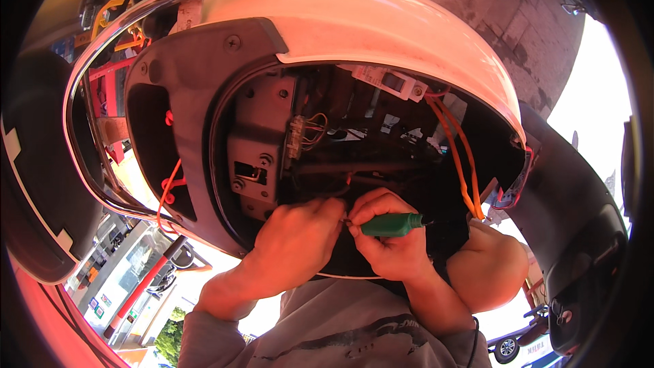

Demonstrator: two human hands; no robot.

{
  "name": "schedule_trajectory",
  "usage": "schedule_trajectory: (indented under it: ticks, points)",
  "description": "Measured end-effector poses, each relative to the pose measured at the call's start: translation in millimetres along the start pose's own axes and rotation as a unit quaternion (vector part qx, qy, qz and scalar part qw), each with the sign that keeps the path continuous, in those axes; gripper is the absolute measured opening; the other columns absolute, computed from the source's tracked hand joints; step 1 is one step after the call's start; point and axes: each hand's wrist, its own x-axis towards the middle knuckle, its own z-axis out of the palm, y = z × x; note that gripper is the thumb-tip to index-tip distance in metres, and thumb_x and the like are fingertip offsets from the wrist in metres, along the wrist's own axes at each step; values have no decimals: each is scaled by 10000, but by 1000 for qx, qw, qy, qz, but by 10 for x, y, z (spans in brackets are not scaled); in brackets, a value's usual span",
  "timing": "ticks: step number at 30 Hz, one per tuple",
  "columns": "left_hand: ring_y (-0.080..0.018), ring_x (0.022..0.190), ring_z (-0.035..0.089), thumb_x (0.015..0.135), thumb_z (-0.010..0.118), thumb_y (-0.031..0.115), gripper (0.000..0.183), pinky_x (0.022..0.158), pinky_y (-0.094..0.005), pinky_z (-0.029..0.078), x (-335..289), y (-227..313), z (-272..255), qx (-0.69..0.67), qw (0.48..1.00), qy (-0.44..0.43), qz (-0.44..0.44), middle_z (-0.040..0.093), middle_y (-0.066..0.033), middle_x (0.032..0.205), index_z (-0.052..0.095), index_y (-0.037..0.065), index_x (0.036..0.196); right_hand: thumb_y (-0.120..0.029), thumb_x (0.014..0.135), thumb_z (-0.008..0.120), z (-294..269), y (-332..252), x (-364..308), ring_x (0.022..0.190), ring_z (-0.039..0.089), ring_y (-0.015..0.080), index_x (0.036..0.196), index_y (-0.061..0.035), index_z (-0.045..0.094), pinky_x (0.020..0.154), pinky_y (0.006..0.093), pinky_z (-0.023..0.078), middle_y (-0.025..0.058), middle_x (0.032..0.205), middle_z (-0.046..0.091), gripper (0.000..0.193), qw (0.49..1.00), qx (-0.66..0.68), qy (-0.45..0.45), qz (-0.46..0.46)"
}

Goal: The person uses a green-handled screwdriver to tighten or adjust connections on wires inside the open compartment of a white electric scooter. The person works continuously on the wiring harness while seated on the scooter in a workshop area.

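Note:
My right hand [388, 238] is closed round a green, flat-sided tool handle [392, 224] with a dark end; its working tip is hidden or too small to make out. Close beside it, my left hand [300, 235] is closed, its fingertips pinched at the same spot; what they hold, if anything, is hidden. Both hands meet over the near rim of a dark open cavity in a scooter's pale body [354, 17]. Just beyond the left hand stands a metal bracket [259, 140] with screws and a slot. A small connector with thin wires [297, 136] sits beside the bracket.
Orange cables [460, 157] run down the cavity's right side from a white switch block [395, 83]. A chrome rail [102, 48] curves round the left end. A rounded pinkish panel [490, 266] bulges beside my right forearm. Black parts [565, 184] stand at right.

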Motion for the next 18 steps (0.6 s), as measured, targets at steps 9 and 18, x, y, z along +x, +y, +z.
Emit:
schedule_trajectory:
  ticks: [9,18]
  points:
    - [-431,672,674,815,625,-34,109,575,-496,555,9,-7,-17,-2,999,-3,35,650,-204,770,573,-11,908,118,712,724,24,-78,-6,780,681,248,894,-38,673,703,317,549,121,921,669,246,994,-94,-13,-58]
    - [-428,659,675,808,622,-16,108,560,-491,556,13,-24,3,21,998,-8,54,646,-213,771,579,-17,907,121,720,716,-39,-65,7,806,684,261,894,-27,680,713,320,548,121,899,678,231,995,-88,-34,-27]
